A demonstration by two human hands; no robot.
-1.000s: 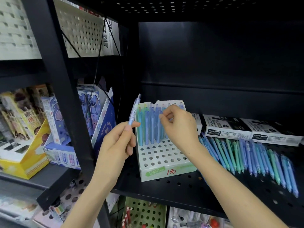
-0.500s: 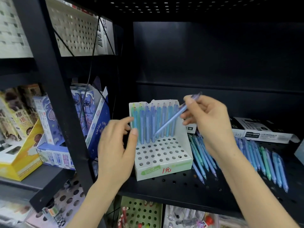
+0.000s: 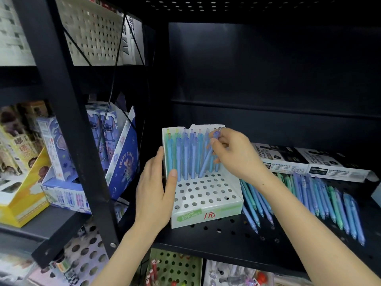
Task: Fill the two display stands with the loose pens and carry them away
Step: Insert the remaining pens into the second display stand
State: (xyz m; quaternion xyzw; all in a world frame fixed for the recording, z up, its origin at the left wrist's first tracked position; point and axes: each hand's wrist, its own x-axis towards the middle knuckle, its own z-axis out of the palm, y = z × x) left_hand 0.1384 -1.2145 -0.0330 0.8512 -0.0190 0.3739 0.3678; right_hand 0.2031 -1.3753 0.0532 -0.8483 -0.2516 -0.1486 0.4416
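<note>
While tilted, pen [image 3: 206, 159] in right hand [image 3: 237, 155]

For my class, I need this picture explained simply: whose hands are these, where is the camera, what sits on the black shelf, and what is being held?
There is no machine here. A person wears one wide-angle camera on the head, which looks forward and down, so the two bare arms reach in from the bottom of the picture.

On the black perforated shelf stands a white display stand full of small holes. Its back rows already hold upright blue and green pens; the front holes are empty. To the right lie loose pens in a row, with flat boxes behind them.

The left hand rests against the stand's left side, seemingly steadying it. The right hand pinches a bluish-purple pen, tilted, its lower end down among the standing pens, apparently going into a hole.
</note>
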